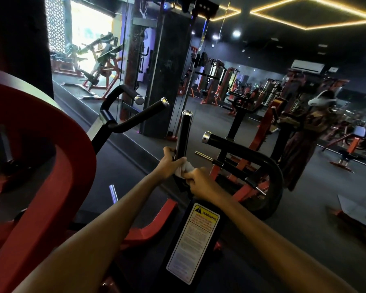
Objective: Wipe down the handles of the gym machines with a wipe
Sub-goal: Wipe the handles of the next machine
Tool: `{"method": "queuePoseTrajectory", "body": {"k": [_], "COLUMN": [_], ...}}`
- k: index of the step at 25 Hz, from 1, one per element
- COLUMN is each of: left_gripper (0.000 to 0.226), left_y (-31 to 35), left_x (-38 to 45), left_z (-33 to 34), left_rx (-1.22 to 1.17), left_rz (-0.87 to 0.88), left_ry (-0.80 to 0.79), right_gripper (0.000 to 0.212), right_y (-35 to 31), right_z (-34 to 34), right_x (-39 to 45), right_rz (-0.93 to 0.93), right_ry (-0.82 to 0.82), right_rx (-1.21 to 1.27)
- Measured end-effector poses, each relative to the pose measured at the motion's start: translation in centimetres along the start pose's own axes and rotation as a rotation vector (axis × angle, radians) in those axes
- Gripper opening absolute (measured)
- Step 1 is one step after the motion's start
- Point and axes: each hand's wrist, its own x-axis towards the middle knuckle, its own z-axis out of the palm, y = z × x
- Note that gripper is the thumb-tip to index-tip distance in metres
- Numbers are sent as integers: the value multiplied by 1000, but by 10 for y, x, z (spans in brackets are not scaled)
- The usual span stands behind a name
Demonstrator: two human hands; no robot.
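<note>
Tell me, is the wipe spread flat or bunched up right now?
Bunched up. The white wipe shows only as a crumpled wad between the left hand and right hand, against the upright black handle.

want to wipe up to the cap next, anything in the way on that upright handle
Nothing visible. The wipe sits at the handle base between both hands, left hand gripping the handle; the black shaft above is bare up to the cap.

A yellow-and-white warning label (193,242) is sitting on the black machine column, a red frame (51,157) is curving at left, and diamond ceiling lights (311,12) are glowing overhead.
</note>
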Motion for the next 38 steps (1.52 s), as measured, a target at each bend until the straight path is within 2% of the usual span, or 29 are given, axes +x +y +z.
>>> {"method": "queuePoseTrajectory", "body": {"k": [3, 5, 9, 13, 18, 21, 25, 28, 31, 35, 38], "left_gripper": [53, 52, 46, 46, 64, 59, 57, 59, 61, 57, 57], "left_y": [5, 9, 8, 1, -5, -9, -15, -14, -16, -19, -18], "left_x": [-4, -7, -7, -9, -11, -11, -13, -13, -12, -11, -11], "left_z": [-6, -8, -2, 3, 12, 15, 19, 20, 20, 25, 27], "left_rx": [5, 12, 84, 19, 93, 87, 112, 70, 80, 75, 114], "left_rz": [-80, -121, -137, -111, -79, -55, -21, -38, -42, -39, -46], "left_ry": [-49, -76, -36, -2, -57, -33, 24, 15, 19, 63, 103], "right_gripper": [30, 34, 39, 34, 25, 30, 46, 40, 32, 38, 40], "right_y": [13, 17, 8, 24, 44, 28, 33, 54, 62, 41, 43], "right_z": [-38, -61, -29, -13, -43, -23, -9, -26, -28, -1, -3], "right_x": [4, 8, -9, -30, -52, -51, -49, -67, -73, -51, -55], "right_rz": [-71, -67, -81, -159, -84, -87, -66, -13, 10, -3, 1], "right_ry": [-232, -307, -218, -91, -128, -54, -42, -83, -17, 49, 45], "right_rx": [-193, -233, -115, -3, -30, 83, 38, 2, -121, 22, 35]}}
